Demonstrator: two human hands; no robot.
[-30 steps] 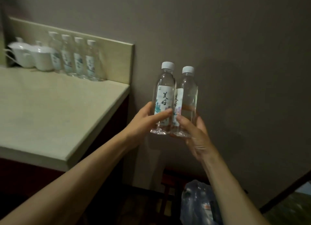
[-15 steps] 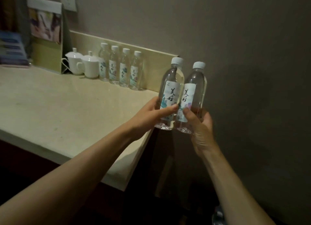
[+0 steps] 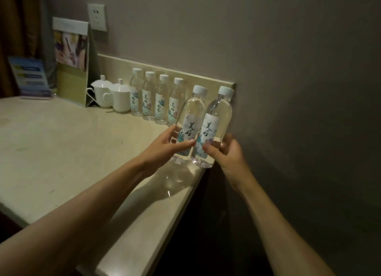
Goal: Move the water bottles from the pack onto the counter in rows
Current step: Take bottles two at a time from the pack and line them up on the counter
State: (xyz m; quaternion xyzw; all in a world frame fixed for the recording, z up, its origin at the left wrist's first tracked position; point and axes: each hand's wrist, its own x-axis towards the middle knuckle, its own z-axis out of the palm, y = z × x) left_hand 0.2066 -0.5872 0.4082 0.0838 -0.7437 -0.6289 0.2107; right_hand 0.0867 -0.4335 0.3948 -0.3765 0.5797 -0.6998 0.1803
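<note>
Over the pale surface (image 3: 61,152) edge, each hand's fingers (image 3: 183,147) wrap one tilted bottle (image 3: 190,121); loosening could drop either.

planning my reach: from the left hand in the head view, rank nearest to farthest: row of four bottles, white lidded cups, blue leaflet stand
1. Row of four clear plastic bottles, just beyond the left hand.
2. White lidded ceramic cups, left of that row.
3. Blue leaflet stand, far left.

Am holding two bottles side by side, touching, tilted right, above worktop (image 3: 61,152) right edge. Left hand (image 3: 165,148) gripping left bottle (image 3: 190,119); right hand (image 3: 226,152) gripping right bottle (image 3: 216,121). Four-bottle row (image 3: 157,99) standing against backsplash, two lidded white cups (image 3: 111,96) sitting just left.
</note>
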